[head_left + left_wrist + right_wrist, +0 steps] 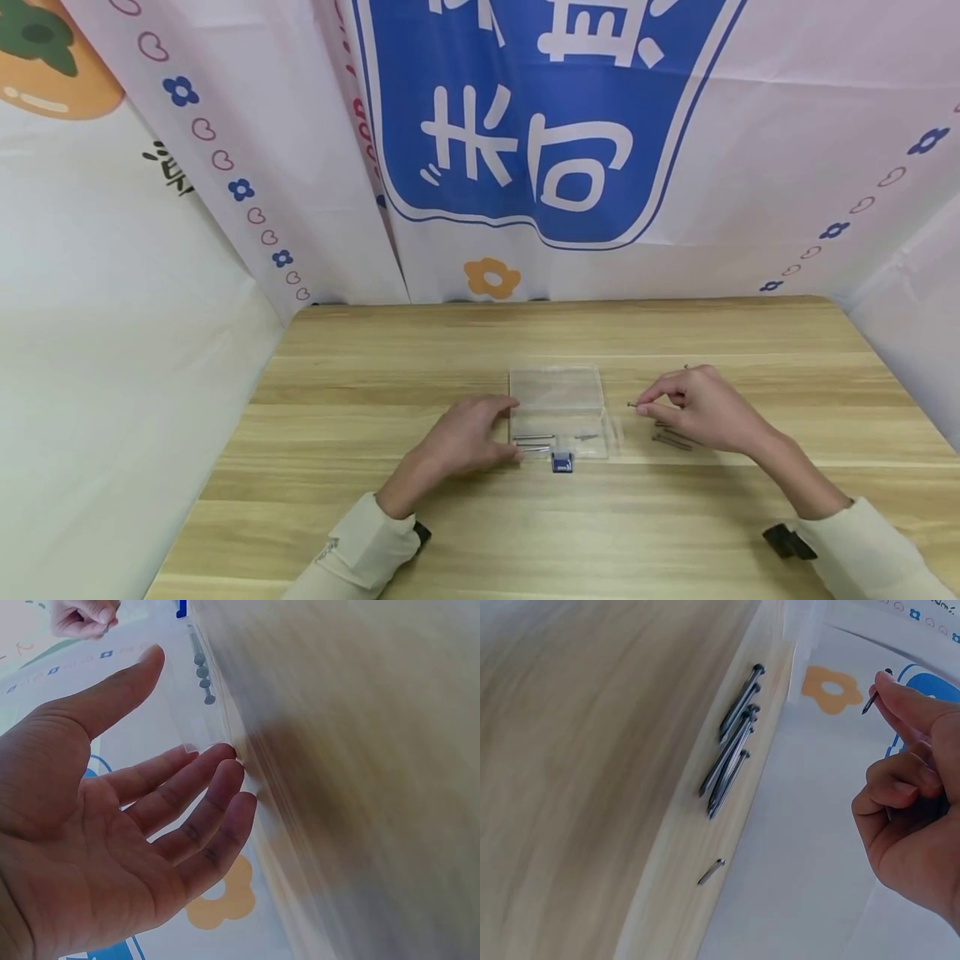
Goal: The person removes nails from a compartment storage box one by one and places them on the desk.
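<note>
A clear plastic box [557,387] lies with its lid open in the middle of the wooden table. Several nails [533,448] rest in its near part, and a blue latch [562,463] shows at its front edge. My left hand [467,437] is at the box's left side, fingers loosely bent and thumb apart, gripping nothing. To the right of the box, my right hand [708,408] pinches a small nail [877,693] between thumb and index finger, above the table. Its other fingers are curled, and what they may hide cannot be told.
Loose nails [727,761] lie in a group on the table beneath my right hand. One shorter nail [711,871] lies apart from them. Printed cloth [450,242] hangs along the table's back edge and both sides.
</note>
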Available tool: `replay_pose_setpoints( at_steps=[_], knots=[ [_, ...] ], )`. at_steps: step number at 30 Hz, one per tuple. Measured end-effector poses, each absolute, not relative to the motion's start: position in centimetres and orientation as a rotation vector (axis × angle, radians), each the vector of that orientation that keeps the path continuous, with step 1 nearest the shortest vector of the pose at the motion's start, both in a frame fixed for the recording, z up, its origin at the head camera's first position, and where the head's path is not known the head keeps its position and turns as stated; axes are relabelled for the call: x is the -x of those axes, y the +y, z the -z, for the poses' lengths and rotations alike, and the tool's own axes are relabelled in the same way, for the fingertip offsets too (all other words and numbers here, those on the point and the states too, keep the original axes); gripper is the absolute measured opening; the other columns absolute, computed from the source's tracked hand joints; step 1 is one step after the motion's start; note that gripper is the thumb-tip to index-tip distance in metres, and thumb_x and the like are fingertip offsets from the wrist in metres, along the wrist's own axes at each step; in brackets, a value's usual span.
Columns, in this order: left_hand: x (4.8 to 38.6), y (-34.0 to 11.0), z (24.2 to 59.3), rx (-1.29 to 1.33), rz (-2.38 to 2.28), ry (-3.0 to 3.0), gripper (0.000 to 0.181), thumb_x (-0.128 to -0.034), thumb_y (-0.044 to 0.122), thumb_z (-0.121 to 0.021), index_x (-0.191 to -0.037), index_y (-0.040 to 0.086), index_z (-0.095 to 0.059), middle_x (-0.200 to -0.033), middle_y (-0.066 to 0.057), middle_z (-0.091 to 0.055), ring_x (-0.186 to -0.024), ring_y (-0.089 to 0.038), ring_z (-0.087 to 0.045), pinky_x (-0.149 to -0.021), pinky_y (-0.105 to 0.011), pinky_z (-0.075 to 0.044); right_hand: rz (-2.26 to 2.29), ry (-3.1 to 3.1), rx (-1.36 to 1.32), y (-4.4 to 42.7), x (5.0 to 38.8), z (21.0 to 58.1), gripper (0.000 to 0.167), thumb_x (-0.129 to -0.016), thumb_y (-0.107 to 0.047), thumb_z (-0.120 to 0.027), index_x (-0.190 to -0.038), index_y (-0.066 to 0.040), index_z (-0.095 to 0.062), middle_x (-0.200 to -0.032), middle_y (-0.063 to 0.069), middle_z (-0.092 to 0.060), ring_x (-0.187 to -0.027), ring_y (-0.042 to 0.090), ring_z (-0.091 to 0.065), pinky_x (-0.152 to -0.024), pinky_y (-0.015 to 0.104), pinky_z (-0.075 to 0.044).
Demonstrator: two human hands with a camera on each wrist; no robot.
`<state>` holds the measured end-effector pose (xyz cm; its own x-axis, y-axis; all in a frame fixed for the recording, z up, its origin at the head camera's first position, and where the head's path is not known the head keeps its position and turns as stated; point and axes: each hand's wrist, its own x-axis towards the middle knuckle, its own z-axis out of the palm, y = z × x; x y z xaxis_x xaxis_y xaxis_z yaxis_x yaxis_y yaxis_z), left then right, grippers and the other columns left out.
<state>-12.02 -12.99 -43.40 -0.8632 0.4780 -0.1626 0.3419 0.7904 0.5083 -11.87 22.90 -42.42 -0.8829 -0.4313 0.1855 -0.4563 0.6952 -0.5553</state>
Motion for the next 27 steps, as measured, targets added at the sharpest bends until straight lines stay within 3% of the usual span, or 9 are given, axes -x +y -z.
replay_pose_setpoints(
  at_steps=[15, 21, 27],
  knots=[
    [12.1, -12.8, 43.4, -0.643, -0.700, 2.689, 0.069, -0.0920, 0.029, -0.087, -0.151, 0.006, -0.060, -0.153, -0.014, -0.064, -0.143, -0.034, -0.060, -0.120, -0.051, -0.048, -0.913, -2.921, -0.687, 25.6, 11.4, 43.5, 0.007, -0.097, -0.022, -0.082, -0.092, -0.018, -0.085, -0.093, -0.008, -0.081, -0.057, -0.003, -0.030, -0.054, 0.021, -0.032],
    [12.3, -12.6, 43.4, -0.628, -0.690, 2.683, 0.070, -0.0929, 0.030, -0.086, -0.152, 0.006, -0.059, -0.154, -0.014, -0.062, -0.145, -0.035, -0.058, -0.121, -0.051, -0.047, -0.888, -2.986, -0.650, 26.5, 10.9, 43.9, 0.005, -0.096, -0.022, -0.082, -0.093, -0.019, -0.085, -0.096, -0.005, -0.083, -0.058, -0.002, -0.037, -0.061, 0.021, -0.040],
    [12.3, -12.6, 43.2, -0.619, -0.697, 2.682, 0.070, -0.0929, 0.030, -0.086, -0.153, 0.006, -0.059, -0.155, -0.015, -0.062, -0.145, -0.035, -0.058, -0.121, -0.052, -0.047, -0.909, -3.051, -0.611, 27.0, 10.7, 43.9, 0.009, -0.097, -0.024, -0.082, -0.094, -0.016, -0.085, -0.087, -0.008, -0.080, -0.052, -0.001, -0.033, -0.051, 0.020, -0.032]
  ],
)
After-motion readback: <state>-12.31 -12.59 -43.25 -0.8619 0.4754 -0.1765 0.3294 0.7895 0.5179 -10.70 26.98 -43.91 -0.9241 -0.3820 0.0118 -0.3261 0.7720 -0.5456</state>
